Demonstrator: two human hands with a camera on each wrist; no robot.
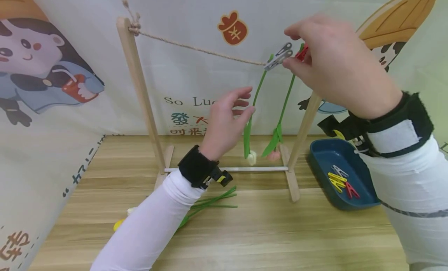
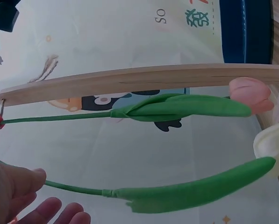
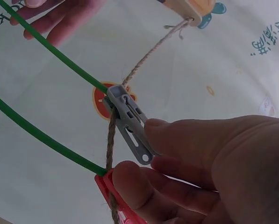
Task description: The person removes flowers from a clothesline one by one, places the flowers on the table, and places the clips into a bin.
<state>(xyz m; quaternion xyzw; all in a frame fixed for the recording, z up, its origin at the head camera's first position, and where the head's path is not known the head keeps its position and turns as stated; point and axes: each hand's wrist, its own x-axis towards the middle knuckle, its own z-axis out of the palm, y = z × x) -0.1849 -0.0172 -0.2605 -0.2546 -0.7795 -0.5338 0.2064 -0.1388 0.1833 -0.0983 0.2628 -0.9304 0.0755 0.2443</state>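
A grey clothespin (image 1: 279,57) clips the stem of a white tulip (image 1: 251,158) to a twine line (image 1: 199,50). Beside it, a red clothespin (image 3: 123,203) holds the stem of a pink tulip (image 2: 251,94); both flowers hang head down. My right hand (image 1: 339,65) is at the grey clothespin's handle end, thumb and index finger spread apart. In the right wrist view the thumb lies close against that pin; whether it touches is unclear. My left hand (image 1: 227,121) is beside the white tulip's stem, fingers loosely bent and holding nothing.
The twine is strung on a wooden frame (image 1: 140,88) with a white lower bar (image 1: 255,169). At right, a blue tray (image 1: 320,185) contains several clothespins (image 1: 337,181). More green stems (image 1: 213,203) and a yellow flower (image 1: 118,224) lie on the table, partly behind my left arm.
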